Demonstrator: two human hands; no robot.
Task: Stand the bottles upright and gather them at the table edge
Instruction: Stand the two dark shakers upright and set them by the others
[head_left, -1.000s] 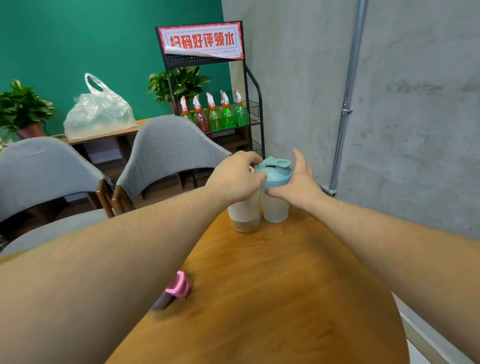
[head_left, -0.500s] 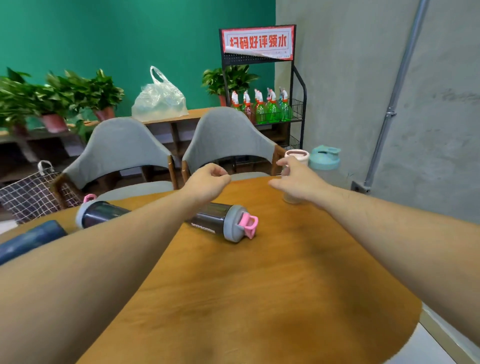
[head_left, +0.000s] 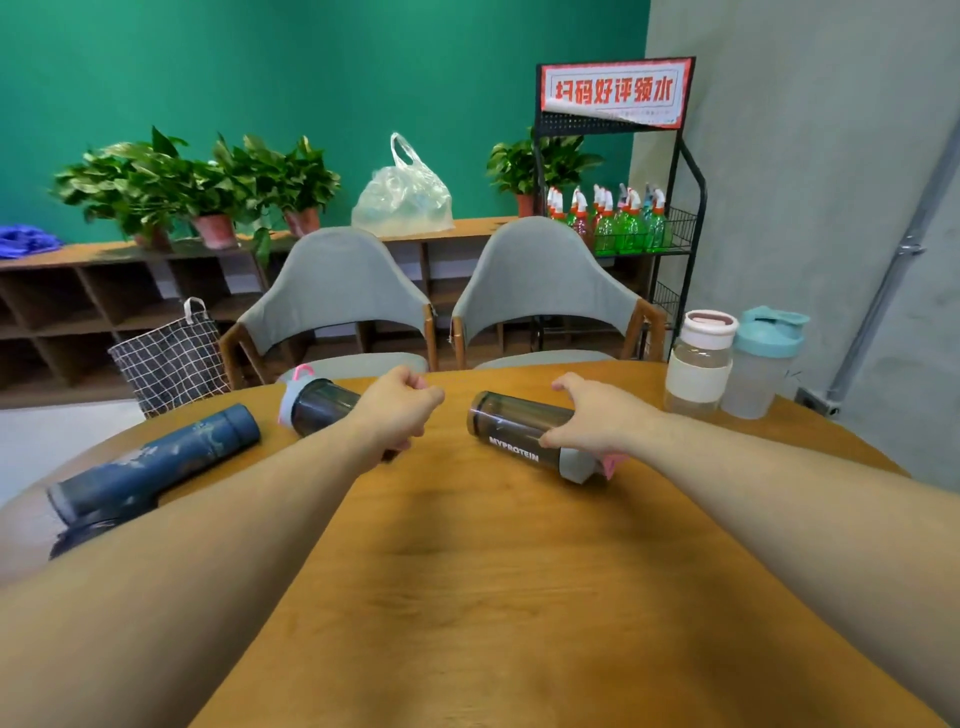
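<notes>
On the surface a lying dark bottle was clasped by the right grip, probably for uprighting, while the left grip was curled, its hold unclear.

Both your bare arms reach forward, converging toward the middle of the view. Your left arm comes in from the lower left corner, the wrist straight, and your left hand is balled into a loose fist, knuckles up and fingers tucked under; nothing can be seen held in it. Your right arm comes in from the right edge. Your right hand is turned palm down and arches over a dark bottle, fingers curled across its far side and thumb pressed against its near side. The two hands are well apart.
</notes>
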